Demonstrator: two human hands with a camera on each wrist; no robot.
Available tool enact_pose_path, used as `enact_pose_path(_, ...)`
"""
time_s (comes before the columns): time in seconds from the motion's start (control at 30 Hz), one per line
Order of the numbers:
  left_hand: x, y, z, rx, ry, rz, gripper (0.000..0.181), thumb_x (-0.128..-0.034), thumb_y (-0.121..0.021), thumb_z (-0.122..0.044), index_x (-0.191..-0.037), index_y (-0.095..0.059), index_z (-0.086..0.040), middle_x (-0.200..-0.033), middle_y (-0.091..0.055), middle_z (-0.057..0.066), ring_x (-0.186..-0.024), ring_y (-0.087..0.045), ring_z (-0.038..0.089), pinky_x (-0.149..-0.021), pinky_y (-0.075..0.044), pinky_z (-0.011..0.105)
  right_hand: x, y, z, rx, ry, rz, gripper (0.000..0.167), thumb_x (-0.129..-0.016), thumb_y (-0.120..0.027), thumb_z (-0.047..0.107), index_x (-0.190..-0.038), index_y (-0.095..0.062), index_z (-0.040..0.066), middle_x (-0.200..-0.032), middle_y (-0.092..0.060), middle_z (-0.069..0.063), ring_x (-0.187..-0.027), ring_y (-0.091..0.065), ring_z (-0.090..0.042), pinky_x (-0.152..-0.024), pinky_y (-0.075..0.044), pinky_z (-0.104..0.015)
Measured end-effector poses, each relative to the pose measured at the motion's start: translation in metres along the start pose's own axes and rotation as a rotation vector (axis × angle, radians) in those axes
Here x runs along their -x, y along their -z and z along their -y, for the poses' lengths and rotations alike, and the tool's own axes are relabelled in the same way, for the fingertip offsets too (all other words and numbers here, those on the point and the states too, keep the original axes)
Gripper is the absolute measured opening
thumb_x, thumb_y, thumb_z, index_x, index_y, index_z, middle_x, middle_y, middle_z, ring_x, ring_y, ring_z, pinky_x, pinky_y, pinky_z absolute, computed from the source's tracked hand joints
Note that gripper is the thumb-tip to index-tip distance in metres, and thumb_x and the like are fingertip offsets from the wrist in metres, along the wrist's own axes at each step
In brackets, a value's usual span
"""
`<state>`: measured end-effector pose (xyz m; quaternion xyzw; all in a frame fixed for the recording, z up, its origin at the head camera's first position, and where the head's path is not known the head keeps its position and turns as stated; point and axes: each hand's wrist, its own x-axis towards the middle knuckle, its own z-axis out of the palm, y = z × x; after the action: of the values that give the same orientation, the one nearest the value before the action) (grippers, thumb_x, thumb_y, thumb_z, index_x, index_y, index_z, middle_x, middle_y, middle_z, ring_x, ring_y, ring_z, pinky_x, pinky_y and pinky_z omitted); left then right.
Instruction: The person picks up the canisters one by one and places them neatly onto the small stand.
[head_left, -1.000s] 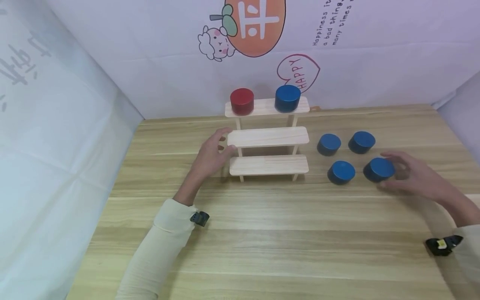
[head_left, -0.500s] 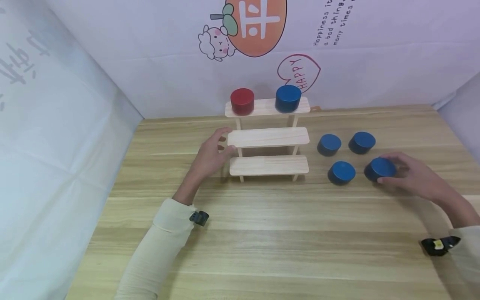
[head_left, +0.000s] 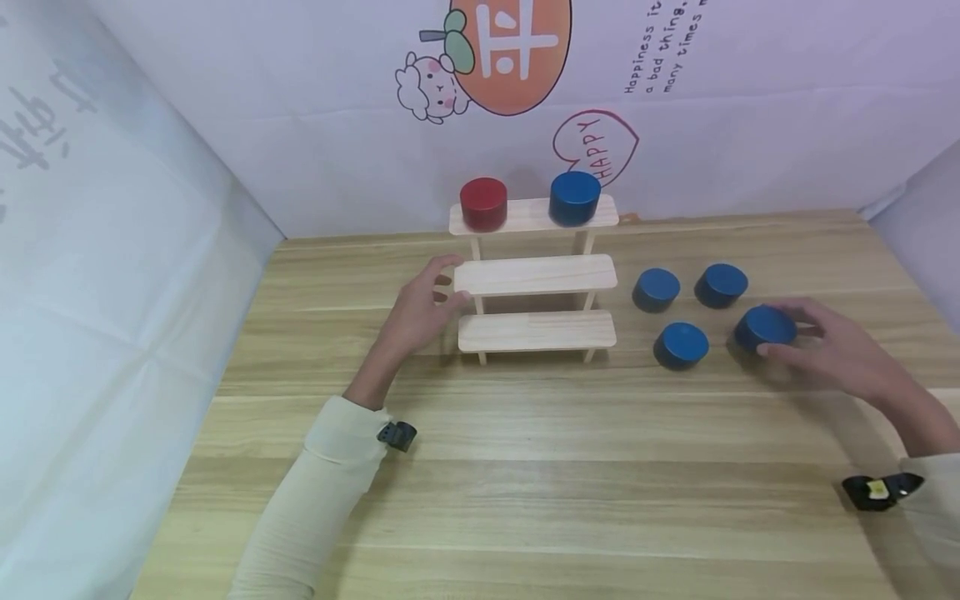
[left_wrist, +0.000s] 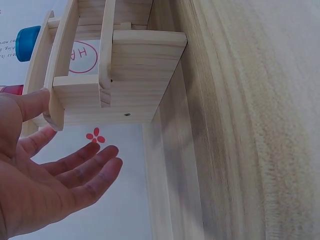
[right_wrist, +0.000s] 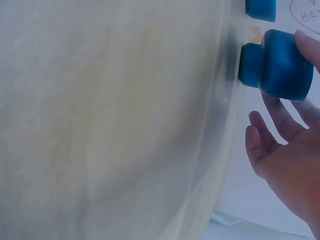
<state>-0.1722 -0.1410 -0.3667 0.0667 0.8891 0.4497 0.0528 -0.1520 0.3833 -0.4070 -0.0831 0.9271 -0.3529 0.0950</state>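
In the head view my right hand (head_left: 847, 346) pinches a blue cylinder (head_left: 767, 326) between thumb and fingers. The right wrist view shows this blue cylinder (right_wrist: 285, 65) raised off the table, its lower fingers loosely curled beneath. My left hand (head_left: 420, 312) grips the left end of the middle board of a three-tier wooden rack (head_left: 536, 275), thumb at the front edge and index finger at the back. In the left wrist view the other fingers (left_wrist: 95, 175) of that hand hang free below the rack. A red cylinder (head_left: 483, 205) and a blue cylinder (head_left: 575, 200) stand on the top board.
Three more blue cylinders stand on the wooden table (head_left: 525, 483) right of the rack: a back-left cylinder (head_left: 656, 290), a back-right cylinder (head_left: 722, 286) and a front cylinder (head_left: 681, 346). A printed white cloth (head_left: 315, 150) hangs behind the rack; another cloth borders the left.
My right hand has closed its fingers on the rightmost blue cylinder and lifted it slightly off the table. The left hand and the rack have stayed in place.
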Motion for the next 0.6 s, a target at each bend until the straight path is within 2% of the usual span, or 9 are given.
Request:
enact_pose_path(0.27, 0.0, 0.001, -0.002, -0.036, 0.03, 0.002, 0.053, -0.0995, -0.061, -0.03, -0.149, -0.043, -0.026, -0.141, -0.051, 0.019, -0.118, -0.057, 0.036, -0.093, -0.048, 0.054, 0.001, 0.005, 0.011, -0.019, 0.023, -0.051, 0.07, -0.094, -0.072, 0.02, -0.148, -0.035, -0.006, -0.145, -0.034, -0.036, -0.125, -0.032, -0.065, -0.093, -0.027, -0.078)
enact_pose_path(0.6, -0.001, 0.001, 0.0, -0.014, 0.018, 0.012, 0.051, -0.0998, -0.061, -0.027, -0.148, -0.043, -0.025, -0.139, -0.052, 0.018, -0.117, -0.057, 0.036, -0.093, -0.049, 0.052, 0.002, 0.009, 0.024, -0.028, 0.008, -0.07, 0.074, -0.093, -0.073, 0.023, -0.149, -0.034, -0.004, -0.146, -0.034, -0.034, -0.126, -0.031, -0.066, -0.092, -0.026, -0.079)
